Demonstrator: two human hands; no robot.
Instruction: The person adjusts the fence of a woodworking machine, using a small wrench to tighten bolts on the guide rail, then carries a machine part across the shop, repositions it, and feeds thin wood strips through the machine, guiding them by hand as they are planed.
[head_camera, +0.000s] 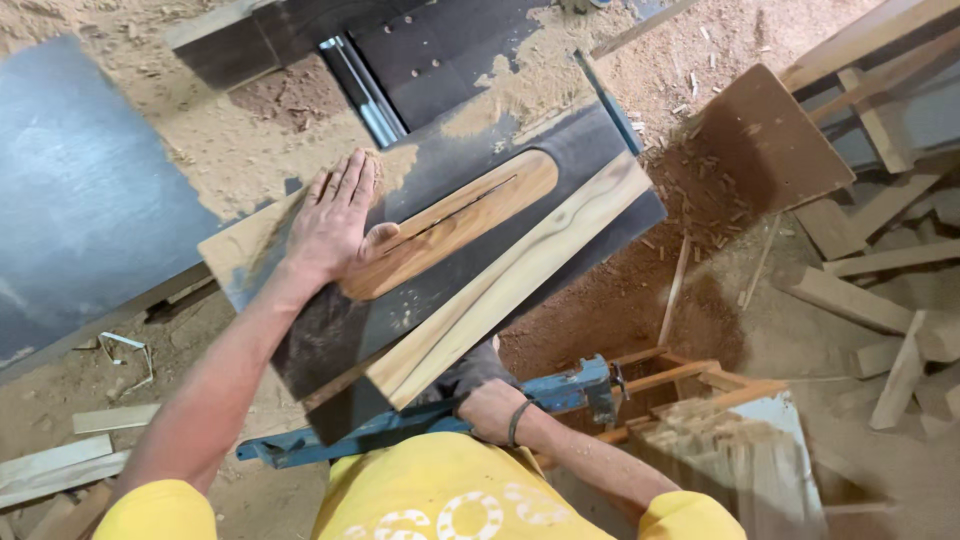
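Left hand (335, 222) flat, fingers extended and close together, palm pressed on the dusty dark saw table (330, 340) just beside the oval wooden throat insert (450, 225); thumb touches the insert's edge. Left arm stretched forward, nearly straight. Long pale plank (520, 275) lies diagonally across the table, right of the insert. Right hand (492, 408) low at the plank's near end, curled; grip hidden beneath the board, cannot tell what it clasps. Blue metal frame (400, 425) under it. Sawdust (620, 300) and offcuts (880, 290) over floor.
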